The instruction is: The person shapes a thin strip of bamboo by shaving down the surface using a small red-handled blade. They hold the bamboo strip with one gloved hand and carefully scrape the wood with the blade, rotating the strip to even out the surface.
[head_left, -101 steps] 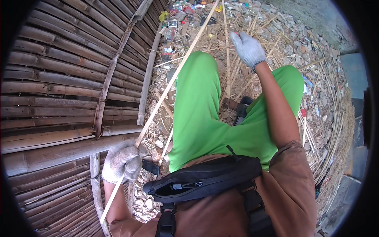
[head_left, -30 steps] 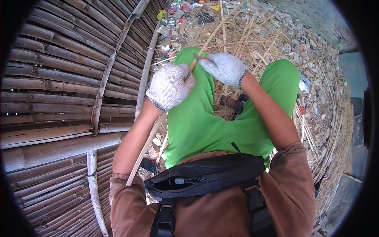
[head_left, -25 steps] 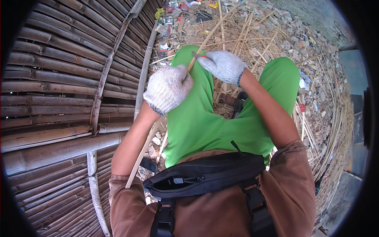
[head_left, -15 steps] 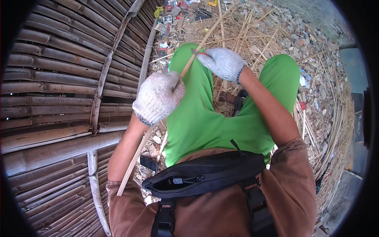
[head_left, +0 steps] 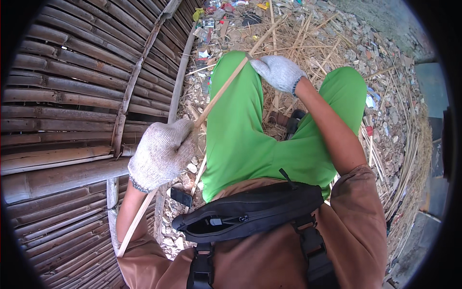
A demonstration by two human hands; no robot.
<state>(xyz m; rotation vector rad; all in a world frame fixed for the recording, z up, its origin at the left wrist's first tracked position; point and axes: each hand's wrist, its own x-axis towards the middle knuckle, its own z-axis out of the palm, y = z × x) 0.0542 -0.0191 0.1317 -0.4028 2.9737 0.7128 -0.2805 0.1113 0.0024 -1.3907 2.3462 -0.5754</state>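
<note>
My left hand (head_left: 163,151), in a whitish knit glove, is closed around a long bamboo strip (head_left: 224,90). The strip slants from beside my left forearm up across my left knee, in green trousers (head_left: 240,125), to the far litter. My right hand (head_left: 279,73), gloved too, is closed at the strip over that knee. It grips a small knife, whose dark blade (head_left: 249,57) shows only in part against the strip; the glove hides its handle.
A bamboo slat wall (head_left: 72,96) stands close on my left. Loose bamboo strips (head_left: 303,36), stones and scraps cover the ground ahead and to the right. A dark flat phone-like object (head_left: 181,197) lies by my left hip. An unzipped black waist bag (head_left: 255,212) sits across my lap.
My left hand has moved back toward my body and leftward, drawing the bamboo strip with it. My right hand stays nearly in place at the knee, with less of the knife showing.
</note>
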